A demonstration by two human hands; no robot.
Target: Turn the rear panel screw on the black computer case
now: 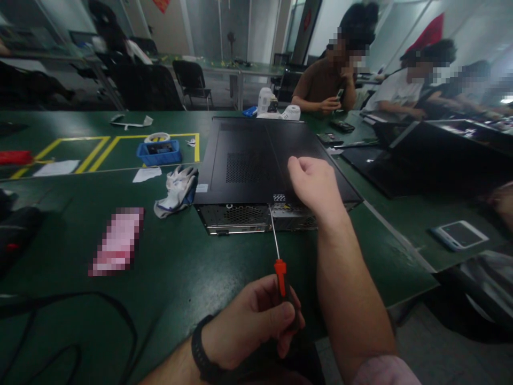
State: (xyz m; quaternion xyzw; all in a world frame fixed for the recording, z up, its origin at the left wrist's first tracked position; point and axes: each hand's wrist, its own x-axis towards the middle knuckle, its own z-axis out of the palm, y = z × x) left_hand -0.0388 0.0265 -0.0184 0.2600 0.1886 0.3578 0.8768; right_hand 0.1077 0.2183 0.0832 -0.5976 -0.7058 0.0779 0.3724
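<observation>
Screwdriver (280, 269) points forward, long axis leaning slightly left, toward black case (266, 166).

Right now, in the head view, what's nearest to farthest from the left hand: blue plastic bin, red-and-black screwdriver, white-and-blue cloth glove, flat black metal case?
1. Screwdriver: held in the left hand.
2. Metal case: straight ahead.
3. Glove: ahead, leftward.
4. Bin: left, beyond the glove.

The desk (176, 272) is coloured green, with yellow lines (196, 147) at the upper left. The screwdriver handle (282, 280) is coloured red and black, the big middle box (276, 152) black.
</observation>
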